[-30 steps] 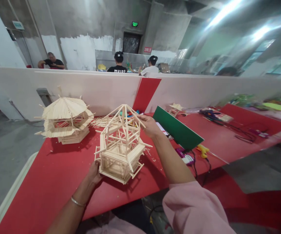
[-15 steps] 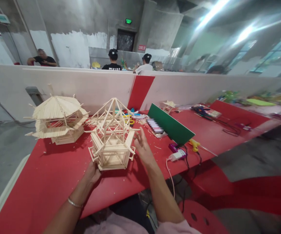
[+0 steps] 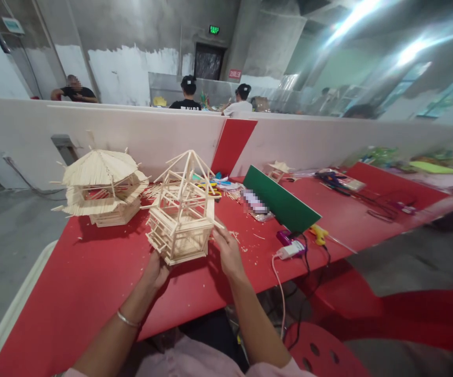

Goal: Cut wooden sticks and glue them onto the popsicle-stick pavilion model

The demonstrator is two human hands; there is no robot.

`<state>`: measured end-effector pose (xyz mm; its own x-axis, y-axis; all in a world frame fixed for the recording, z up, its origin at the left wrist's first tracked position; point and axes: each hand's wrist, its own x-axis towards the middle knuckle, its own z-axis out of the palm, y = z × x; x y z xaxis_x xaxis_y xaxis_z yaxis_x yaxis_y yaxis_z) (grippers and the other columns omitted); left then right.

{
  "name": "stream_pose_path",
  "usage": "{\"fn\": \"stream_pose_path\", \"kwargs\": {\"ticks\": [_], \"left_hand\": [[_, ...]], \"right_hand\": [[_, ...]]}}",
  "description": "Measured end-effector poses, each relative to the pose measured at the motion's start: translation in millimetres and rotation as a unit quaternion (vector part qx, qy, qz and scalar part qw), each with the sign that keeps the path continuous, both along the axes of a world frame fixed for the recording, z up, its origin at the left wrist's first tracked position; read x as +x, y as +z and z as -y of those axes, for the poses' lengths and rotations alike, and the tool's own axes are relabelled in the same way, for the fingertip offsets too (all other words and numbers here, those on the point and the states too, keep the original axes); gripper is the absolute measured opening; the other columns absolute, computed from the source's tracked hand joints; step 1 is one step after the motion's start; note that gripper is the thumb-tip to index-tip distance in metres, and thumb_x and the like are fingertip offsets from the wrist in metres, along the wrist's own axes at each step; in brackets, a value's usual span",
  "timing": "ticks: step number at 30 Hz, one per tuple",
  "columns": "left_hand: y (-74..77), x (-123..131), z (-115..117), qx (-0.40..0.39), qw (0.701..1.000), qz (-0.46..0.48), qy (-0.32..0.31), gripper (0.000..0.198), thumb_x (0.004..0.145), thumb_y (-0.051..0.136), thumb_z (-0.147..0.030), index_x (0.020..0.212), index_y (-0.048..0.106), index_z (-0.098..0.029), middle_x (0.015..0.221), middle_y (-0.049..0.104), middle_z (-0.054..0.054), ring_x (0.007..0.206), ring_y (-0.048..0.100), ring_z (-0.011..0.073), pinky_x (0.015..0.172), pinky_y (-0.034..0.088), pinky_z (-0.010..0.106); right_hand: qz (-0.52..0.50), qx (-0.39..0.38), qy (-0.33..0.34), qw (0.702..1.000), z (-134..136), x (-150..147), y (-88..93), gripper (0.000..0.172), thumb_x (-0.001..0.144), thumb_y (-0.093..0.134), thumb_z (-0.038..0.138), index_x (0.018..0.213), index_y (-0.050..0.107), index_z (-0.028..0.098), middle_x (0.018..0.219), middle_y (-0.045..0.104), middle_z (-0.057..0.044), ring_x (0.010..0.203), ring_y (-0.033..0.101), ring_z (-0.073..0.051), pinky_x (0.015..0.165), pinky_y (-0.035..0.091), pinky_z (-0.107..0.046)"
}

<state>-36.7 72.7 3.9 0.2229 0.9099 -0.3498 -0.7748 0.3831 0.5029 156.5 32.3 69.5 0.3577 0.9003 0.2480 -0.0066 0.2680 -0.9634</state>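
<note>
Between my hands is a small pavilion model point(image 3: 185, 225) made of thin wooden sticks, with an open pointed roof frame and slatted lower walls. It is held tilted a little above the red table. My left hand point(image 3: 157, 269) supports it from below at the left, its fingers partly hidden under the base. At the right side, my right hand point(image 3: 227, 248) grips the model's lower wall with thumb and fingers. A second stick pavilion point(image 3: 102, 183), its roof covered in sticks, stands on the table to the left.
Loose sticks point(image 3: 159, 192) lie behind the held model. On the red table point(image 3: 104, 283) stand a green board point(image 3: 279, 201), a phone point(image 3: 254, 201), a yellow glue gun point(image 3: 319, 234) and a white plug point(image 3: 291, 250) with cables. A white partition point(image 3: 163, 128) runs behind; people sit beyond it.
The held pavilion has turned and tilted between my hands. My right hand, which was raised with fingers apart beside the roof edge, has come down onto the model's right side.
</note>
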Motion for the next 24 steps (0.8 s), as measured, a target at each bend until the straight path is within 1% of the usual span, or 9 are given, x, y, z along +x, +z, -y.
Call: {"fn": "stream_pose_path", "kwargs": {"ticks": [2, 4, 6, 9, 11, 15, 18, 22, 24], "left_hand": [[0.3, 0, 0, -0.004, 1.000, -0.015, 0.010, 0.015, 0.078, 0.073, -0.022, 0.091, 0.071, -0.015, 0.078, 0.075, 0.003, 0.066, 0.069, 0.0161, 0.062, 0.059, 0.025], [1.1, 0, 0, 0.009, 0.999, -0.033, 0.028, 0.018, 0.077, 0.075, -0.024, 0.093, 0.070, -0.016, 0.080, 0.075, 0.002, 0.068, 0.069, 0.0156, 0.063, 0.059, 0.025], [2.3, 0, 1, 0.025, 0.998, -0.048, 0.045, 0.022, 0.074, 0.077, -0.022, 0.095, 0.070, -0.017, 0.081, 0.075, 0.000, 0.067, 0.068, 0.0140, 0.062, 0.057, 0.024], [3.7, 1, 2, 0.043, 0.995, -0.065, 0.056, 0.030, 0.070, 0.080, -0.019, 0.098, 0.070, -0.019, 0.082, 0.075, -0.001, 0.065, 0.067, 0.0128, 0.060, 0.055, 0.021], [4.0, 3, 3, 0.059, 0.994, -0.074, 0.062, 0.035, 0.069, 0.082, -0.018, 0.102, 0.070, -0.019, 0.085, 0.076, 0.000, 0.069, 0.069, 0.0144, 0.063, 0.057, 0.023], [4.3, 5, 4, 0.079, 0.990, -0.078, 0.083, 0.041, 0.067, 0.083, -0.016, 0.106, 0.069, -0.022, 0.095, 0.077, 0.002, 0.079, 0.072, 0.0184, 0.072, 0.059, 0.027], [6.2, 7, 7, 0.082, 0.991, -0.076, 0.072, 0.038, 0.068, 0.083, -0.014, 0.102, 0.069, -0.021, 0.093, 0.077, 0.003, 0.084, 0.073, 0.0197, 0.074, 0.058, 0.027], [9.7, 8, 10, 0.098, 0.990, -0.077, 0.057, 0.041, 0.065, 0.084, -0.013, 0.102, 0.069, -0.020, 0.096, 0.076, 0.004, 0.093, 0.072, 0.0216, 0.079, 0.057, 0.028], [9.3, 7, 9, 0.099, 0.990, -0.081, 0.065, 0.041, 0.064, 0.085, -0.013, 0.101, 0.069, -0.020, 0.094, 0.076, 0.004, 0.088, 0.072, 0.0197, 0.077, 0.057, 0.027]], "right_hand": [[0.010, 0.009, 0.015, 1.000, 3, -2, 0.0, 0.043, 0.082, 0.072, 0.053, 0.116, 0.077, 0.028, 0.129, 0.071, -0.007, 0.133, 0.056, -0.030, 0.118, 0.036, -0.050], [-0.002, 0.015, 0.025, 1.000, 4, -4, 1.3, 0.046, 0.084, 0.070, 0.056, 0.119, 0.076, 0.027, 0.131, 0.070, -0.007, 0.132, 0.057, -0.029, 0.115, 0.039, -0.048], [-0.030, 0.005, 0.013, 0.999, 1, -7, 2.2, 0.047, 0.088, 0.064, 0.059, 0.118, 0.076, 0.025, 0.127, 0.072, -0.008, 0.127, 0.060, -0.028, 0.112, 0.043, -0.045], [-0.065, -0.012, -0.016, 0.998, -3, -10, 0.2, 0.047, 0.090, 0.060, 0.062, 0.110, 0.078, 0.023, 0.117, 0.076, -0.008, 0.120, 0.064, -0.027, 0.106, 0.048, -0.043], [-0.070, -0.011, -0.027, 0.997, -5, -9, -3.1, 0.046, 0.090, 0.059, 0.062, 0.108, 0.077, 0.023, 0.115, 0.076, -0.007, 0.118, 0.065, -0.026, 0.104, 0.049, -0.042], [-0.069, -0.015, -0.036, 0.997, -4, -7, -7.6, 0.046, 0.090, 0.059, 0.063, 0.107, 0.077, 0.024, 0.119, 0.075, -0.007, 0.118, 0.066, -0.024, 0.106, 0.049, -0.041], [-0.088, -0.010, -0.014, 0.996, -6, -6, -6.6, 0.043, 0.086, 0.065, 0.062, 0.104, 0.077, 0.025, 0.117, 0.076, -0.006, 0.119, 0.066, -0.024, 0.106, 0.049, -0.041], [-0.133, -0.018, -0.005, 0.991, -12, -7, -4.0, 0.041, 0.077, 0.074, 0.062, 0.096, 0.077, 0.026, 0.109, 0.078, -0.005, 0.116, 0.067, -0.025, 0.105, 0.051, -0.041], [-0.148, -0.022, -0.001, 0.989, -12, -7, -2.8, 0.041, 0.076, 0.074, 0.063, 0.093, 0.077, 0.026, 0.108, 0.079, -0.005, 0.116, 0.068, -0.025, 0.106, 0.050, -0.042]]}}
